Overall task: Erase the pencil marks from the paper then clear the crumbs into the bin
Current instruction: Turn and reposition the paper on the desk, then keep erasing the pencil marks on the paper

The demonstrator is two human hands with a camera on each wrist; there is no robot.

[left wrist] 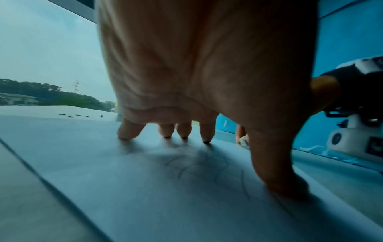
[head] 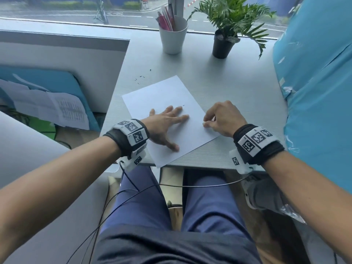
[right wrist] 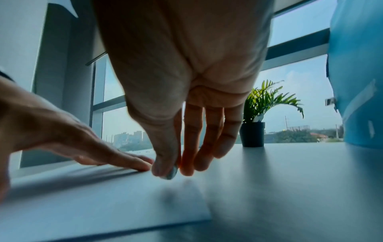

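1. Lying askew on the grey worktop (head: 228,88), the white paper sheet (head: 163,92) shows faint pencil lines (left wrist: 207,165).
2. Left hand (head: 163,124), fingers spread flat, presses it.
3. Right hand (head: 221,119) pinches a small pale eraser (right wrist: 172,173) at the sheet's edge.

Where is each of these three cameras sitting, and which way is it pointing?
Head: worn on the head, looking down at the paper on the desk; both forearms and lap show.
Left wrist: under the left hand, looking along fingers spread on the paper.
Right wrist: under the right hand, looking toward the window; it pinches a small eraser.
Shared: head and right wrist both show the plant.
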